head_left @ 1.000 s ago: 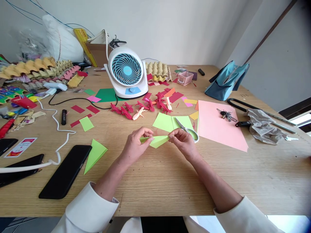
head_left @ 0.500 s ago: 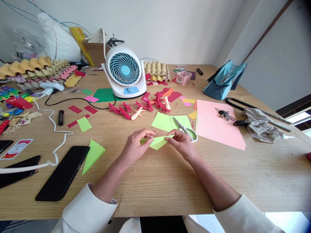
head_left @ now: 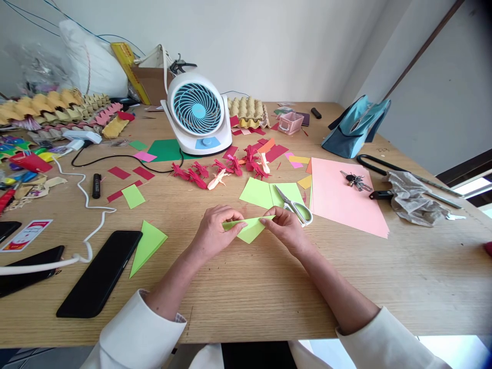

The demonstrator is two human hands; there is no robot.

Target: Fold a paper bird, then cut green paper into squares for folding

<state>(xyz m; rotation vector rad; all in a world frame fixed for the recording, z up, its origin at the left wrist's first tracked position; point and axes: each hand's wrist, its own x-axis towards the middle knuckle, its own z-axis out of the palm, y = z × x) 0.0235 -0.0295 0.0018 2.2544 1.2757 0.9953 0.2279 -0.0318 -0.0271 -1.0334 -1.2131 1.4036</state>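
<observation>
A folded light-green sheet of paper (head_left: pixel 250 230) is stretched between my two hands just above the table, its lower corner pointing toward me. My left hand (head_left: pixel 217 228) pinches its left end between thumb and fingers. At the other end, my right hand (head_left: pixel 286 229) grips the fold in the same way. Scissors (head_left: pixel 295 205) with white handles lie just beyond my right hand, partly on flat light-green sheets (head_left: pixel 257 192). To the left, a folded light-green triangle (head_left: pixel 147 246) rests beside a black phone (head_left: pixel 100 274).
Behind my hands sit red and pale folded paper figures (head_left: pixel 234 165) and a white fan (head_left: pixel 198 113). Pink sheets (head_left: pixel 338 197) with keys (head_left: pixel 357 181) lie on the right, near a blue bag (head_left: pixel 355 128). A white cable (head_left: pixel 86 225) winds along the left side.
The light-green paper has tilted slightly, and its lower corner now hangs a little further down and shows more. Both hands keep their hold in almost the same place.
</observation>
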